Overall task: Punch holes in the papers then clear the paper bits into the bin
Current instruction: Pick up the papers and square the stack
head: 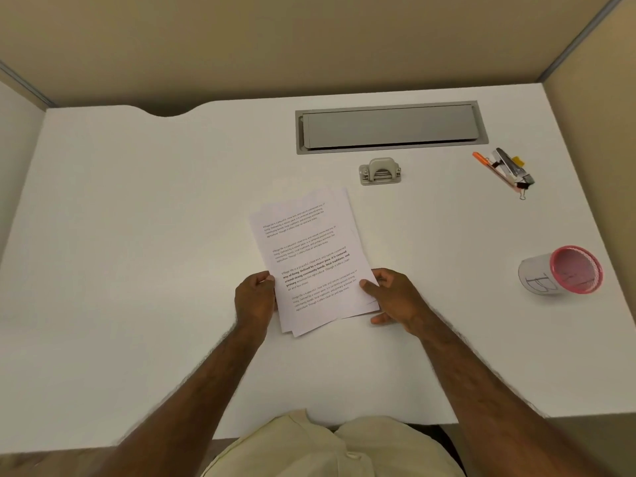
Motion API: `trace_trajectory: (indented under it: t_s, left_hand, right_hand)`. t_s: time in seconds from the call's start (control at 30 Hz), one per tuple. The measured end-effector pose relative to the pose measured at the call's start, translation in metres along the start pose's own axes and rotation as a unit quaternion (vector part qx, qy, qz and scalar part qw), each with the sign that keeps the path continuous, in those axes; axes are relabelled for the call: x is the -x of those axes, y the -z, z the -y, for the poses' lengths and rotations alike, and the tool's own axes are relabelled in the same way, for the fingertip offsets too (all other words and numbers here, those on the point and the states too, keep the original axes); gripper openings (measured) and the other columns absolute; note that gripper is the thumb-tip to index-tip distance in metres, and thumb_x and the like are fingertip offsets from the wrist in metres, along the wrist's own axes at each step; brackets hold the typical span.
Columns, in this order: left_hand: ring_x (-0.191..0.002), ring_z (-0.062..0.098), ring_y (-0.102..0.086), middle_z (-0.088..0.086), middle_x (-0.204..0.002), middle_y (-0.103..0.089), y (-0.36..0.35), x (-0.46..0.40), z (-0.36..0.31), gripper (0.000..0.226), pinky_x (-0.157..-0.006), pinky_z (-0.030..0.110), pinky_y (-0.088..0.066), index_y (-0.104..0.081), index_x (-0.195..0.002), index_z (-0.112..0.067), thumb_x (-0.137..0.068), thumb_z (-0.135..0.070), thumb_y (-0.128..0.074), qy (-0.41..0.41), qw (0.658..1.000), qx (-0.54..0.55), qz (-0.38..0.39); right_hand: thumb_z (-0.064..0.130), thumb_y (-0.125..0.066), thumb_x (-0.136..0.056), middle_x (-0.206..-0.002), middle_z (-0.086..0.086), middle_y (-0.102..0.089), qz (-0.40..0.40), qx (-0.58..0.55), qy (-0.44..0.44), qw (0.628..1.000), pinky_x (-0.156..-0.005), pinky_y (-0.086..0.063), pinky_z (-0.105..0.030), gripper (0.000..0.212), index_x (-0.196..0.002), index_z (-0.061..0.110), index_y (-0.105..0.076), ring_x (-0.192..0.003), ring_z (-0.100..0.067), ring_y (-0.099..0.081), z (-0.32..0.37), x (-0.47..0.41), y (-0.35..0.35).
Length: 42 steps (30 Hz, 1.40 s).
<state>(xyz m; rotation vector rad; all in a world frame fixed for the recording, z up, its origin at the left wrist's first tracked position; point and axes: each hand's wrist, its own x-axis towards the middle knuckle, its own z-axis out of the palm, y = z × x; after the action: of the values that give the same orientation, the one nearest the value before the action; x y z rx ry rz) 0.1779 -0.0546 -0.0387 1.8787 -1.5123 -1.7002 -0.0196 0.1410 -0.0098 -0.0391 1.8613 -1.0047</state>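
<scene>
Near the desk's (137,235) front edge, left hand (254,301) and right hand (395,299) grip the papers (309,259) (a loose stack). Hole punch (380,171) sits toward the back edge, bin (561,270) by the right edge.

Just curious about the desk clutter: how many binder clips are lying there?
2 that I can make out: one black binder clip and one silver binder clip, both at the near end of the stationery pile. Others may be hidden.
</scene>
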Motion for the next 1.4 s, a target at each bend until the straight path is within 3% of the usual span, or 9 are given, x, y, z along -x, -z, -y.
trace_trajectory:
  t_s: [0.2, 0.33, 0.6, 0.87, 1.0, 1.2, 1.33, 1.4]
  left_hand:
    - [-0.093, 0.030, -0.078, 0.008, -0.106, -0.080, -0.003, 0.000, 0.001, 0.020, -0.071, 0.039, -0.066, -0.075, -0.113, -0.008, -0.104, -0.022, -0.063, 0.004, 1.000, -0.019, -0.019]
    - [-0.084, 0.031, -0.078, 0.013, -0.100, -0.080, -0.006, 0.001, 0.005, 0.022, -0.066, 0.038, -0.066, -0.076, -0.105, -0.004, -0.104, -0.024, -0.067, 0.011, 1.000, -0.001, -0.023]
    - [-0.081, 0.034, -0.080, 0.011, -0.091, -0.082, -0.006, 0.000, 0.008, 0.030, -0.076, 0.052, -0.068, -0.075, -0.086, -0.008, -0.098, -0.036, -0.077, 0.026, 0.999, 0.003, -0.030]
    - [-0.078, 0.036, -0.077, 0.011, -0.082, -0.080, -0.005, 0.002, 0.005, 0.039, -0.075, 0.056, -0.067, -0.073, -0.073, -0.012, -0.095, -0.044, -0.078, -0.001, 0.999, -0.031, -0.040]
    - [-0.081, 0.030, -0.075, 0.003, -0.084, -0.080, -0.005, 0.003, 0.002, 0.034, -0.085, 0.056, -0.065, -0.075, -0.074, -0.020, -0.093, -0.048, -0.077, -0.013, 0.998, -0.053, -0.041]
    - [-0.088, 0.029, -0.076, -0.001, -0.091, -0.080, -0.003, 0.005, 0.000, 0.029, -0.087, 0.054, -0.065, -0.076, -0.079, -0.025, -0.095, -0.050, -0.074, -0.034, 0.996, -0.078, -0.036]
    - [-0.093, 0.028, -0.076, -0.003, -0.096, -0.080, -0.004, 0.007, -0.003, 0.026, -0.088, 0.053, -0.064, -0.078, -0.087, -0.024, -0.097, -0.048, -0.073, -0.043, 0.996, -0.076, -0.033]
    - [-0.094, 0.029, -0.075, 0.000, -0.100, -0.080, -0.005, 0.007, -0.003, 0.027, -0.089, 0.052, -0.064, -0.079, -0.094, -0.020, -0.099, -0.046, -0.072, -0.050, 0.995, -0.079, -0.030]
  right_hand:
    - [0.035, -0.067, -0.101, -0.114, -0.004, -0.070, -0.032, 0.046, 0.035, 0.998, -0.059, -0.067, -0.044, 0.034, -0.134, 0.036, -0.062, -0.096, -0.026, -0.071, -0.006, 0.004, 0.008]
    - [0.027, -0.065, -0.103, -0.116, -0.002, -0.072, -0.068, 0.028, 0.046, 0.996, -0.060, -0.067, -0.045, 0.028, -0.130, 0.027, -0.070, -0.077, -0.020, -0.067, -0.015, 0.004, 0.008]
    - [0.016, -0.071, -0.096, -0.099, 0.001, -0.078, -0.109, 0.012, 0.040, 0.993, -0.061, -0.067, -0.042, 0.013, -0.096, 0.026, -0.079, -0.086, -0.021, -0.073, -0.016, 0.003, 0.008]
    - [0.002, -0.076, -0.087, -0.087, 0.001, -0.077, -0.100, 0.025, 0.031, 0.994, -0.060, -0.066, -0.042, 0.027, -0.108, 0.020, -0.075, -0.070, -0.016, -0.064, -0.022, 0.000, 0.008]
    - [0.000, -0.081, -0.083, -0.088, -0.006, -0.079, -0.090, 0.040, 0.025, 0.995, -0.058, -0.065, -0.041, 0.036, -0.113, 0.018, -0.073, -0.069, -0.018, -0.068, -0.024, 0.000, 0.004]
    - [0.003, -0.087, -0.077, -0.087, -0.006, -0.079, -0.084, 0.061, 0.022, 0.994, -0.064, -0.066, -0.054, 0.040, -0.109, 0.021, -0.073, -0.082, -0.031, -0.078, -0.024, 0.000, 0.001]
    - [0.017, -0.088, -0.079, -0.081, 0.005, -0.075, -0.112, 0.097, 0.038, 0.988, -0.074, -0.067, -0.048, 0.028, -0.103, 0.024, -0.075, -0.075, -0.018, -0.073, -0.022, 0.000, -0.003]
    - [0.027, -0.085, -0.083, -0.086, 0.008, -0.078, -0.141, 0.142, 0.057, 0.978, -0.086, -0.064, -0.041, 0.024, -0.105, 0.023, -0.078, -0.084, -0.016, -0.074, -0.019, 0.001, -0.005]
